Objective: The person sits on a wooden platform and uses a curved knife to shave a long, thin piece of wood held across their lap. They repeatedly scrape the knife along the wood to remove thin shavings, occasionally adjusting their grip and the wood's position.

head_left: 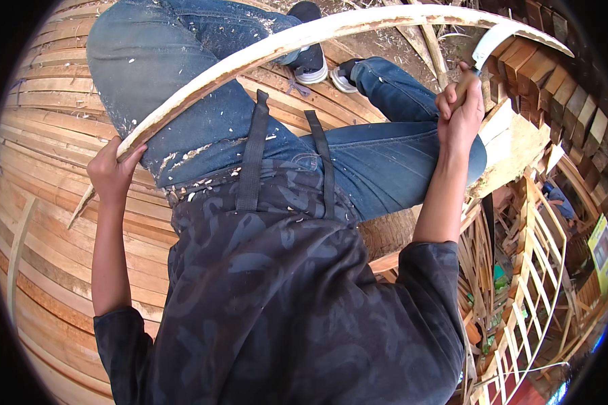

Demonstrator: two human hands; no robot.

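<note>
1. Brown, narrow wooden planks [61, 263] lie side by side, left of and underneath the long, pale, curved wooden strip [290, 40] in your hands.
2. Your dark patterned short-sleeved shirt [297, 297] fills the space on your side of the strip.
3. Your blue denim jeans [162, 64] lie between shirt and strip; your left leg passes directly beneath the strip.
4. The strip itself arches from your left hand over your legs, up to the right, where its far end narrows.
5. A stack of reddish-brown sawn wooden blocks [554, 88] sits just beyond and below the strip's right end.
6. A pale slatted wooden frame [522, 256] stands well below that same end.
7. Your left hand [109, 167] pinches the strip near its lower-left end, thumb against fingers.
8. Your right hand [463, 108], below the strip's right part, is wrapped tightly round the wooden handle of a broad, pale-bladed knife [491, 46].
9. The knife's blade reaches up to the strip; I cannot tell whether its edge bites in.
10. Dark shoes with white soles [311, 61] show just below the strip's middle.
11. Small pale wood shavings [206, 146] dot your jeans below the strip's left half.
</note>
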